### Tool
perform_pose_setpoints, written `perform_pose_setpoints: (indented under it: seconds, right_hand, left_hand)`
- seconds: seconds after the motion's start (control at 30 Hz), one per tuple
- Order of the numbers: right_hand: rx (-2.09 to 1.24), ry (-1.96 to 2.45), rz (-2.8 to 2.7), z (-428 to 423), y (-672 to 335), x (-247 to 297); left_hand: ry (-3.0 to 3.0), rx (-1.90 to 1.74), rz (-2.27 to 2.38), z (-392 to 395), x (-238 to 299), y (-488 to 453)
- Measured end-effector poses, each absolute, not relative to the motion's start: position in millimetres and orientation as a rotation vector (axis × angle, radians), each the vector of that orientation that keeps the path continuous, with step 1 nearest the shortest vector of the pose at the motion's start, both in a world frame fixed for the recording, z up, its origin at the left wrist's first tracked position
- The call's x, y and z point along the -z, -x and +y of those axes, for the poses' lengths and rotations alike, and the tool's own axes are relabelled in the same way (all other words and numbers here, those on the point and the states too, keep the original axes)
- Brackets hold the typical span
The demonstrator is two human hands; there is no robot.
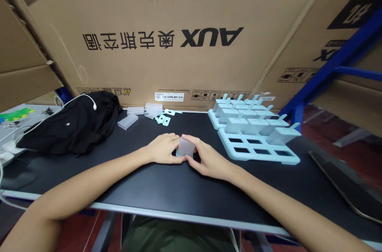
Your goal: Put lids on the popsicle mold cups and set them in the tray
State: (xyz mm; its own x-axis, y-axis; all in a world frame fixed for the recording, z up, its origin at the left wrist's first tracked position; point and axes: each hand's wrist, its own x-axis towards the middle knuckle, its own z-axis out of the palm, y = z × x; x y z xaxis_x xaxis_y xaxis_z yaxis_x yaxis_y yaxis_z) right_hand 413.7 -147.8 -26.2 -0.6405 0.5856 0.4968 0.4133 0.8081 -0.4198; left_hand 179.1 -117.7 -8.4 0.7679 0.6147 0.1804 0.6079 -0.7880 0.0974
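Note:
Above the middle of the black table, both my hands are closed around one frosted, translucent popsicle mold (186, 146). A strip of pale blue, apparently its lid, shows at its left edge. My left hand (164, 148) grips the lid side, thumb below and fingers above. My right hand (210, 158) has the clear body between thumb and fingers. To the right, a pale blue rack (259, 160) with rectangular slots carries several molds with upright stick handles. Loose clear molds (127, 121) and small blue lid pieces (166, 121) lie at the back, left of centre.
A black cloth bag (74, 125) with a white cable across it fills the table's left side. A phone (346, 182) lies at the right edge. Large cardboard boxes (179, 5) stand behind the table, and a blue metal frame (328, 65) rises on the right.

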Motion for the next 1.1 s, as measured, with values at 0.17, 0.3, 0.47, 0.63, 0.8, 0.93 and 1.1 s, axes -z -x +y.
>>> perform_pose_setpoints:
  seconds: [0.17,0.3,0.47,0.63,0.8,0.93,1.1]
  right_hand:
    - [-0.505,0.794,-2.365,-146,-425,17]
    - [-0.473,0.932,-2.253,-115,-426,5]
    - [-0.094,1.193,-2.450,-44,-396,-6]
    - [0.002,1.273,-2.593,0,-365,-7]
    - [0.049,1.396,-2.620,-8,-366,-9]
    - [-0.026,1.481,-2.617,-31,-383,-12]
    - [-0.122,1.485,-2.594,-70,-412,-19]
  left_hand:
    - [-2.820,-0.406,0.954,-114,9,-177]
    - [-2.738,-0.442,0.983,-113,9,-176]
    - [-2.700,-0.433,1.036,-114,8,-176]
    - [-2.655,-0.453,1.040,-116,5,-175]
    - [-2.519,-0.545,0.999,-111,6,-174]
    - [-2.381,-0.660,0.956,-106,10,-172]
    - [-2.087,-0.778,0.912,-103,16,-171]
